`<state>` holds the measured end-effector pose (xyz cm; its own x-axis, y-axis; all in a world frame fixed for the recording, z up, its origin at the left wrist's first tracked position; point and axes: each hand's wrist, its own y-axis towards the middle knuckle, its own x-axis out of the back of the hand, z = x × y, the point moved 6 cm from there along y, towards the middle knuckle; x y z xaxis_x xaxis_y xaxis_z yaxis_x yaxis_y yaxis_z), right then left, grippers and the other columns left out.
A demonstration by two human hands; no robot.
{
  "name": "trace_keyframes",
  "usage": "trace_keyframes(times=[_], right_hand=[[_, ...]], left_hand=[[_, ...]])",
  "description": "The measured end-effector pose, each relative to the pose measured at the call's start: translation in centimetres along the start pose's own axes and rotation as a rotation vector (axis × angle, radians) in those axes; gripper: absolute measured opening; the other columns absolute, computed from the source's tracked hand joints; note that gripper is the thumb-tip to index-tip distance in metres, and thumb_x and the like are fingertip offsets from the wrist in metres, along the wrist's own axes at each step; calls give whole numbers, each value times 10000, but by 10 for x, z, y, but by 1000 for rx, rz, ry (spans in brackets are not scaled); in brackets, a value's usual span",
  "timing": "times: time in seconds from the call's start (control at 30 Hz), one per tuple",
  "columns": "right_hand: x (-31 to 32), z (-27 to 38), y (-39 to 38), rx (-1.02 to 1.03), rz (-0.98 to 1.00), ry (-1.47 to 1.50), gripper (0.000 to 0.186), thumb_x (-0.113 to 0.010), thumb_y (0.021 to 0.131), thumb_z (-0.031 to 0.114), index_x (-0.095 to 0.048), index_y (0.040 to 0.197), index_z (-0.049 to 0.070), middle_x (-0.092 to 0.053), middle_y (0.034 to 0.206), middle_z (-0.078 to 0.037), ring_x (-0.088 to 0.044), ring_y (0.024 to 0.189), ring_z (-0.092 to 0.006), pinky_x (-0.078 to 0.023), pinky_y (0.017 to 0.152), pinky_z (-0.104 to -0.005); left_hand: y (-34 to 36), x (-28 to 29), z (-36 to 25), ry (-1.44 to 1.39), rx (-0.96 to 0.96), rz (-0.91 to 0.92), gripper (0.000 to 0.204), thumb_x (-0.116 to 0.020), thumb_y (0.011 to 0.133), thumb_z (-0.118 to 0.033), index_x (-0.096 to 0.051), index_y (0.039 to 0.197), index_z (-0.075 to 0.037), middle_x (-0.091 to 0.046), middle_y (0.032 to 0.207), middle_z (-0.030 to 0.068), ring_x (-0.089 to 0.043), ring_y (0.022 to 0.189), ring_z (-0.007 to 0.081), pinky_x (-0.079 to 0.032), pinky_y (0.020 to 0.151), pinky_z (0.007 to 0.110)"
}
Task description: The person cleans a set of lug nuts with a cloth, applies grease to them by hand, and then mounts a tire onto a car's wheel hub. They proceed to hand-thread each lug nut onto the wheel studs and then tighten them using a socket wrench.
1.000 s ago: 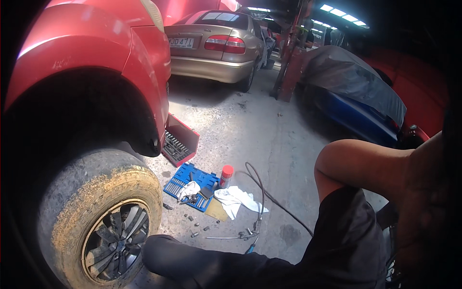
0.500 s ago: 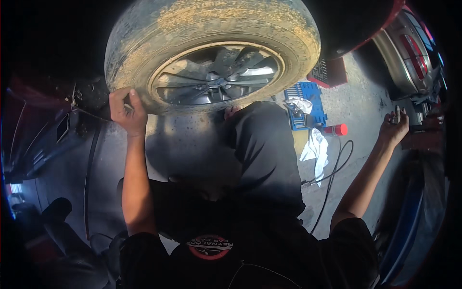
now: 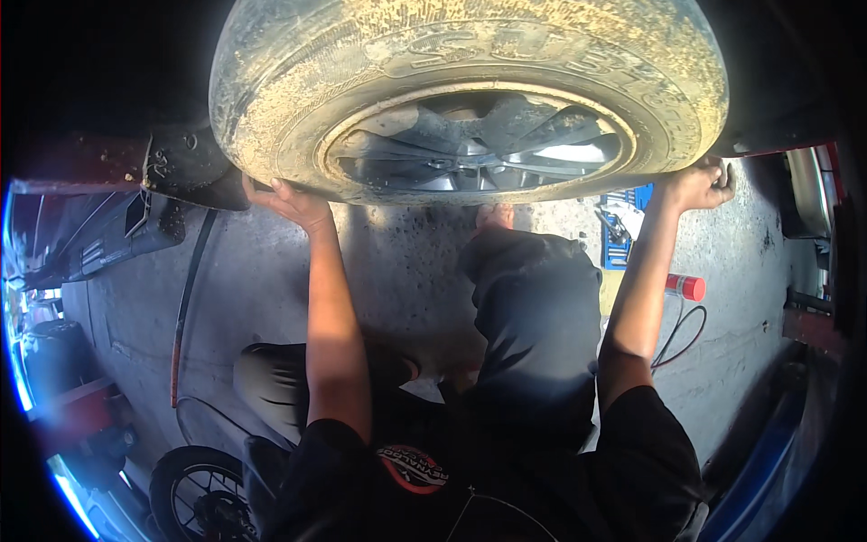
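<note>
A big car wheel (image 3: 470, 99) with a muddy tyre and a silver alloy rim fills the top of the view. The left hand (image 3: 291, 200) grips the tyre at its lower left edge, and the right hand (image 3: 697, 183) grips it at the lower right edge; both arms are stretched up. The person sits on the grey concrete floor (image 3: 244, 271), one knee in dark trousers (image 3: 533, 307) raised under the wheel. Near the right arm stand a red spray can (image 3: 686, 287) and a blue tool case (image 3: 623, 230). A black hose (image 3: 188, 289) lies at the left.

right hand (image 3: 700, 183) now on tyre (image 3: 470, 63), both hands gripping
</note>
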<state>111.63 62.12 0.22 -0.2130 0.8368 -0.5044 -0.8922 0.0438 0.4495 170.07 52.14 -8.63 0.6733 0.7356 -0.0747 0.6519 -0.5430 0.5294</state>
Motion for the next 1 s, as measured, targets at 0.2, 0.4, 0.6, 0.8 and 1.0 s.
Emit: trace_keyframes(times=[0.2,0.4,0.6,0.8,1.0], right_hand=[[-7,-39,29,-20,152,184,217,-459,912,-47,-489,1123,-11,-627,1020,-197,-641,911,-272,-572,790,-405],[-8,-42,46,-21,275,96,281,-567,867,-44,-524,1144,-56,-643,1069,-281,-684,858,-340,-596,755,-485],[-18,-11,35,-58,304,76,309,-421,895,94,-570,1120,-58,-603,1138,-335,-651,960,-426,-568,815,-557],[-20,-21,33,-66,313,128,290,-422,900,92,-555,1120,-41,-609,1115,-334,-656,943,-418,-574,809,-547],[-5,-42,42,-226,225,245,229,-488,832,-103,-519,1059,-105,-629,1001,-293,-684,821,-365,-617,707,-489]], left_hand=[[2,8,10,165,-286,-110,688,-274,974,-597,-513,1171,18,-535,1139,160,-549,1085,287,-464,929,442],[-2,12,53,-3,-108,-50,767,-267,935,-651,-461,1222,33,-498,1175,186,-517,1132,304,-421,974,465],[-2,-4,85,-372,55,-63,732,-434,899,-649,-451,1264,-15,-505,1249,145,-524,1181,259,-461,1017,441],[1,-6,44,-186,-35,-148,640,-336,945,-565,-484,1200,3,-548,1164,149,-564,1112,245,-478,958,433],[4,-8,25,-117,-74,-123,646,-319,954,-547,-474,1215,23,-534,1175,165,-556,1103,262,-449,962,435]])
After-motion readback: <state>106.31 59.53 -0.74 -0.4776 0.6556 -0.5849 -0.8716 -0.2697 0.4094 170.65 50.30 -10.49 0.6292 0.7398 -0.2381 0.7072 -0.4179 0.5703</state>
